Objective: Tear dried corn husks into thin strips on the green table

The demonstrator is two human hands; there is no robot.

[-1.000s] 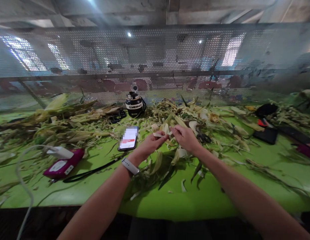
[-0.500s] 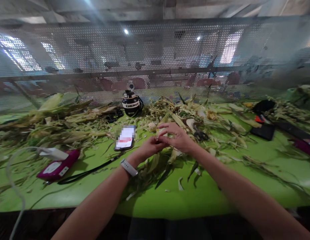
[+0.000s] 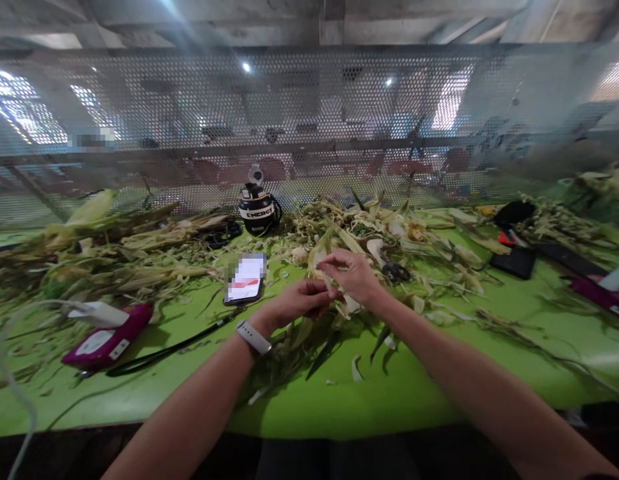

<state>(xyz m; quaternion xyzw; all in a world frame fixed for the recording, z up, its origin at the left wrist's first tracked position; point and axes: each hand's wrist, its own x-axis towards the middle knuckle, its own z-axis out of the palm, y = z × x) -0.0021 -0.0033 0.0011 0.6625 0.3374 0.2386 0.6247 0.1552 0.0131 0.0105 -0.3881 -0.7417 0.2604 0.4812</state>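
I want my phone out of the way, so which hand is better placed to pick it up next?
Your left hand, probably: it is nearer the smartphone, which lies on that side. Your right hand is farther off, with the left between. Both hands are at the corn husks, though.

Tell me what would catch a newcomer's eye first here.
The left hand and right hand, close together mid-picture among strewn husks, come first. Left of them lies a lit phone, with a black bottle marked ENERGY standing beyond it. Farther left, a purple box sits on the green table.
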